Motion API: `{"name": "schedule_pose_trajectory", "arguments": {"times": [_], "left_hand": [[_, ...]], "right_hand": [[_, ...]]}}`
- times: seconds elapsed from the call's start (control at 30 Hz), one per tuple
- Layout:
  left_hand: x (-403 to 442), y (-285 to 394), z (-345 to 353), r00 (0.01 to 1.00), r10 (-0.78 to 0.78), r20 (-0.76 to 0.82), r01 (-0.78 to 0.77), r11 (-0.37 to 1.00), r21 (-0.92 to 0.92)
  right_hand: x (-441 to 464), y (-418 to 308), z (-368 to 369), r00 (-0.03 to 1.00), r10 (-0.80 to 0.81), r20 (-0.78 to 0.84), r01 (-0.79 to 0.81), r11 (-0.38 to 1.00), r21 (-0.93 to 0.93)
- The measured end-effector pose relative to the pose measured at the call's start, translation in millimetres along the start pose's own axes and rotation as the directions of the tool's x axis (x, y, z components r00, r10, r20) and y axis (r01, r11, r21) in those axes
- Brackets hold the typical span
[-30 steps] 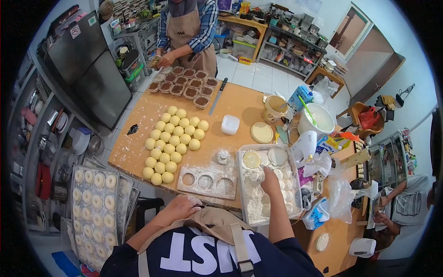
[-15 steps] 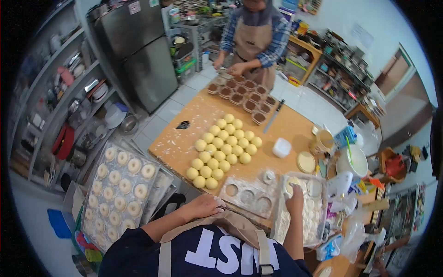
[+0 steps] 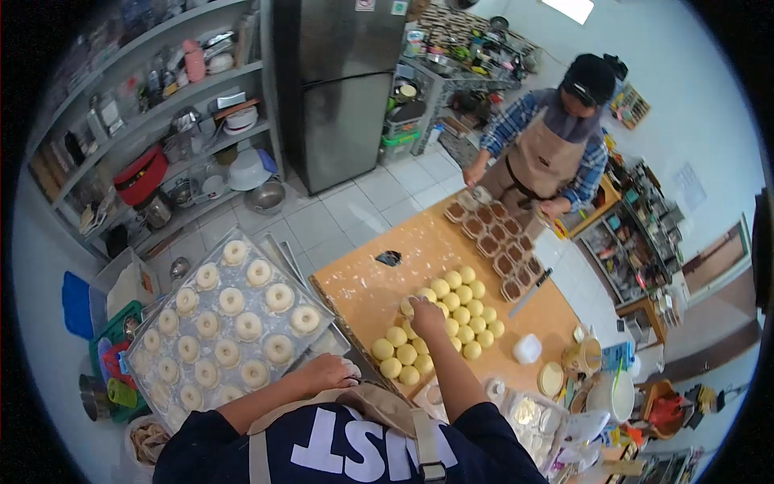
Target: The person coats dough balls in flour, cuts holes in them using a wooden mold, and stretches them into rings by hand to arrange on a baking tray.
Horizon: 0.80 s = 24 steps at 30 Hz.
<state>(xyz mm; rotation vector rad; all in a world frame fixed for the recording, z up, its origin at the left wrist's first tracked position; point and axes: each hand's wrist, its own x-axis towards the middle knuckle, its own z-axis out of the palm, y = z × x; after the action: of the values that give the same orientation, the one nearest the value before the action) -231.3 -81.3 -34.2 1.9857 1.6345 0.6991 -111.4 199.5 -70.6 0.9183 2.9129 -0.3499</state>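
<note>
My right hand reaches over the wooden table, its fingers closed around a pale yellow dough ball at the left side of the group. Rows of smooth dough balls sit close around it. My left hand is by the near table edge, in front of my apron. Its fingers are curled, with white on the tips; whatever they may hold is hidden. To its left, ring-shaped doughs lie in rows on a floured tray.
Another person in an apron stands across the table beside brown-filled cups. A long-bladed tool, white tub and floury tray are on the right. A fridge and shelves stand behind.
My right hand has moved from the floury tray on the right to the dough balls. My view has turned left, bringing the ring-dough tray further in. The other person's hands have moved apart.
</note>
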Motion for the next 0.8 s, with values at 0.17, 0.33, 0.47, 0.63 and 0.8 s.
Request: {"name": "schedule_pose_trajectory", "arguments": {"times": [0.17,0.33,0.47,0.63,0.8], "left_hand": [[-25.1,-22.3,-0.3,0.998,-0.064,-0.028,0.064,0.998,0.021],[-35.6,-34.5,6.5,0.994,-0.096,-0.054,0.095,0.995,-0.030],[-38.8,-37.8,7.3,0.992,-0.116,-0.054,0.114,0.992,-0.053],[-36.9,-39.5,7.1,0.994,-0.086,-0.061,0.083,0.996,-0.041],[-23.1,-23.8,-6.5,0.991,-0.119,0.062,0.117,0.992,0.037]], "right_hand": [[23.1,-6.7,9.0,0.998,0.024,0.053,-0.017,0.993,-0.118],[29.9,-16.1,6.9,0.982,0.117,0.148,-0.094,0.983,-0.157],[36.6,-17.1,12.9,0.972,0.151,0.180,-0.108,0.967,-0.230],[31.9,-22.2,-14.6,0.983,0.126,0.133,-0.110,0.986,-0.123],[19.4,-14.9,-32.5,0.979,0.050,-0.199,-0.035,0.996,0.077]]}}
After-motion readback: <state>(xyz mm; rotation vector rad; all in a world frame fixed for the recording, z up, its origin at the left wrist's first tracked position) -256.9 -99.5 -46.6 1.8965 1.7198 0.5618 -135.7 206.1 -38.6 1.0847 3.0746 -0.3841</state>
